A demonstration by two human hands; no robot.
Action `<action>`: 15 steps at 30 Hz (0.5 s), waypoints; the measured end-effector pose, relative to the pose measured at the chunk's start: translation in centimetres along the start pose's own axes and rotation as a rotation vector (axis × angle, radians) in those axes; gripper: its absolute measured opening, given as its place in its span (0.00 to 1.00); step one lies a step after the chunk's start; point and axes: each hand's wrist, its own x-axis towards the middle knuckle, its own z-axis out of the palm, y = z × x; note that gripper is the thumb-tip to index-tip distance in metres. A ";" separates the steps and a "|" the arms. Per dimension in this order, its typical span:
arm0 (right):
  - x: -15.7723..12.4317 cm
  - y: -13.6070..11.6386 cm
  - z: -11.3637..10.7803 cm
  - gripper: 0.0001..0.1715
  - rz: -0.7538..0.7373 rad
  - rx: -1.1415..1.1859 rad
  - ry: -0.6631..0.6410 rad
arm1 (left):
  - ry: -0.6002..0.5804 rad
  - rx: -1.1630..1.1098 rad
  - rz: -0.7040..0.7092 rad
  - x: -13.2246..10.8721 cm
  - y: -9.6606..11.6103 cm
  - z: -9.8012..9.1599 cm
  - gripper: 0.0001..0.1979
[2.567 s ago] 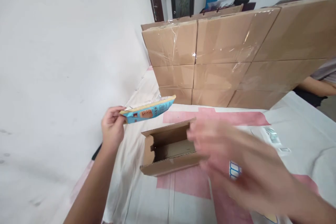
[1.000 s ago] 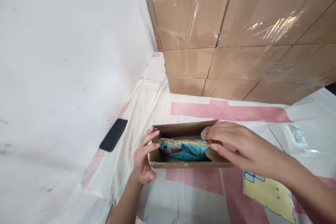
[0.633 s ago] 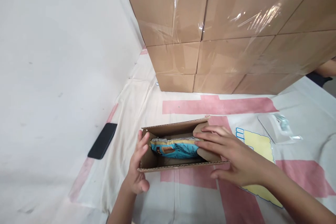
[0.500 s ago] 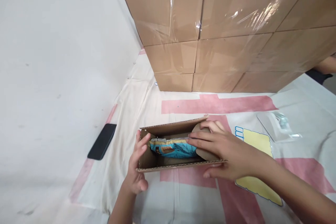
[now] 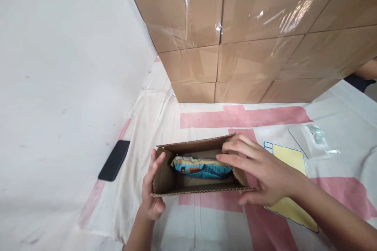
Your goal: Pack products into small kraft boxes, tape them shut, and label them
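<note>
An open cardboard box (image 5: 203, 193) lies on the cloth, its opening facing up towards me. Inside it is a blue packet (image 5: 206, 169) with a pale yellow top edge and a small picture on its front. My left hand (image 5: 151, 188) holds the box's left end, fingers along the edge and thumb in front. At the other end, my right hand (image 5: 257, 168) spans the box, with its thumb by the near wall and its fingers over the right end. Its index fingertip is close to the packet's upper right; I cannot tell whether they touch.
Behind the box stands a stack of taped cartons (image 5: 247, 59). A black phone (image 5: 114, 160) lies left, beside the white wall (image 5: 64, 86). To the right are a yellow sheet (image 5: 290, 159) and a white tape dispenser (image 5: 310, 141). Part of another person's arm (image 5: 368, 70) shows far right.
My right hand has shifted slightly right, and the rounded flap under its fingers has gone down inside the right end. The packet sits a little further right and more of it shows.
</note>
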 end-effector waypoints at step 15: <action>-0.1 -0.3 0.9 0.13 -0.149 0.045 0.125 | -0.149 0.108 -0.029 1.6 1.1 -1.1 0.38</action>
